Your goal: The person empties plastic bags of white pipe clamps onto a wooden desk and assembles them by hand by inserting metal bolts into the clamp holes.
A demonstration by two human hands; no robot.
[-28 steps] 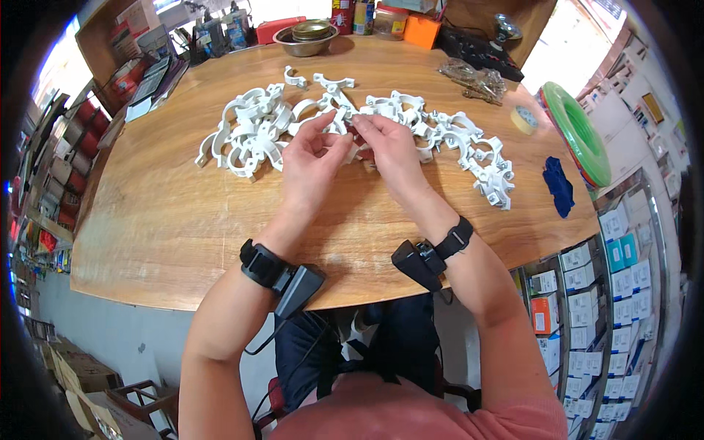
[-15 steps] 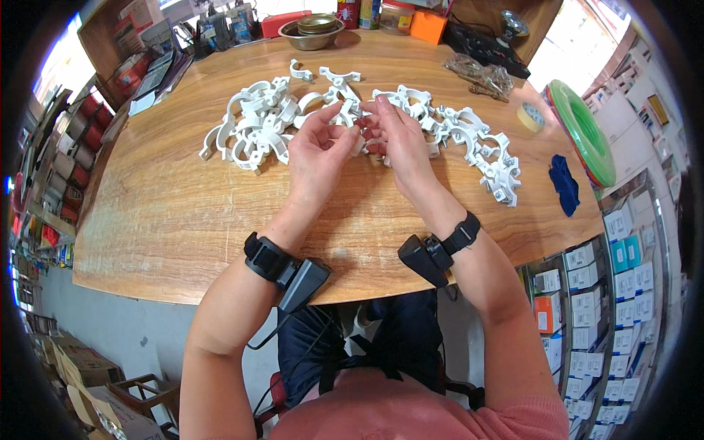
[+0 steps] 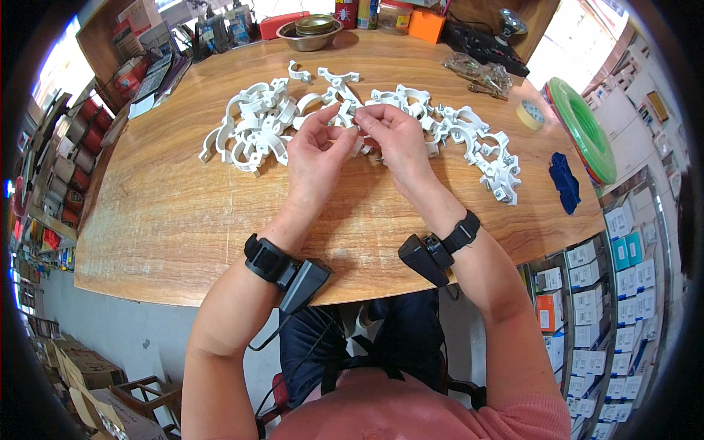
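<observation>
Over the middle of the table, my left hand [image 3: 314, 152] pinches a white plastic pipe clamp [image 3: 343, 117], which my fingers partly cover. Close against it, my right hand [image 3: 402, 145] has its thumb and forefinger pressed together at the clamp's edge. What sits between those right fingertips is too small and hidden to make out. To the left lies a heap of white pipe clamps [image 3: 253, 125]. Another group of clamps [image 3: 497, 172], some with metal screws showing, spreads to the right. Two single clamps [image 3: 339, 76] rest behind my hands.
Metal bowls [image 3: 309, 35] stand at the wooden table's [image 3: 183, 235] far edge. At the right are a plastic bag of metal parts [image 3: 480, 73], a tape roll [image 3: 529, 115], a dark blue cloth [image 3: 563, 183] and green coiled tubing [image 3: 583, 132]. Shelved boxes [image 3: 587, 304] stand beyond the right edge.
My right hand's fingers have closed from a spread pose into a pinch and moved left to the clamp. My left hand has stayed nearly still.
</observation>
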